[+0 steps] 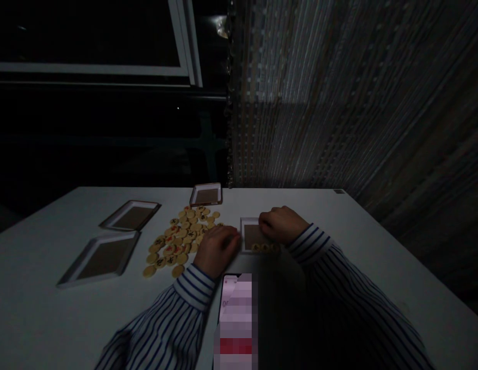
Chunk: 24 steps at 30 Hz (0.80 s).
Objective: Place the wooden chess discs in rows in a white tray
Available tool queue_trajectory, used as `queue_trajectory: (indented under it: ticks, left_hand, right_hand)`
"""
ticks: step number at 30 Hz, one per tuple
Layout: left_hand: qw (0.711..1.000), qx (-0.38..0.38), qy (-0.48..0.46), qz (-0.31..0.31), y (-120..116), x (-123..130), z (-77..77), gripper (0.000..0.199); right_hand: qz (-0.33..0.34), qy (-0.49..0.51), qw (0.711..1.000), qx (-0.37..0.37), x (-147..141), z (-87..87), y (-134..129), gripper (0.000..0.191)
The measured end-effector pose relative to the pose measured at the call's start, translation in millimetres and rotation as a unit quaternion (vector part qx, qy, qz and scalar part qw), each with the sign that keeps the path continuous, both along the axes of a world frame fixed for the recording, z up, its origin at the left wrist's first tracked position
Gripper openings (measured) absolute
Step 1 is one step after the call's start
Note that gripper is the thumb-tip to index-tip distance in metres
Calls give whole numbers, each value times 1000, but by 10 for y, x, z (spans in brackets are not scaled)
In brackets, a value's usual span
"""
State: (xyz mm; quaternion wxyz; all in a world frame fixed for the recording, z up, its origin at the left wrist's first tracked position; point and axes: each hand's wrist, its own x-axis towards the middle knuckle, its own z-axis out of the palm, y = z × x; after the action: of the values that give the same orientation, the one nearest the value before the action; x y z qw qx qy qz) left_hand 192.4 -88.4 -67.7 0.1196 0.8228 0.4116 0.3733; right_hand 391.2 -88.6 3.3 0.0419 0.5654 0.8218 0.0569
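Observation:
My left hand (218, 250) is closed, its fingers curled, beside the left edge of a shallow tray (250, 252) and at the right side of a pile of Chinese chess pieces (176, 240). These are round, wooden discs with red or black characters, some face down. Over the tray's right part, my right hand (284, 225) is closed with its fingertips turned down. Whatever either hand may hold is hidden by the fingers. Three chess pieces (265, 247) lie in a row along the tray's near side, the rightmost just below my right hand.
Three more shallow trays lie around the pile: one at the near left (100, 258), one behind it (131, 216), one at the back (206, 195). A lit phone (228, 298) lies between my forearms on the white table (38, 257). A string curtain (300, 103) hangs behind.

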Motion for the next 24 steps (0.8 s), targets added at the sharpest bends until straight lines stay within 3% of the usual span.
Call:
queue_trajectory:
  ticks: [10,18,24]
  left_hand:
    - [993,6,-56,102,238,-497,275,22]
    - [974,-38,-117,190,287,-919,116,31]
    - [987,3,-29,158,329,-951,17,25]
  right_hand:
    - [-1,37,999,40,-102,89,-52,31]
    - [-29,108,990,83,-245,28,-74,29]
    - [-23,136,987,85,-418,-13,-13,32]
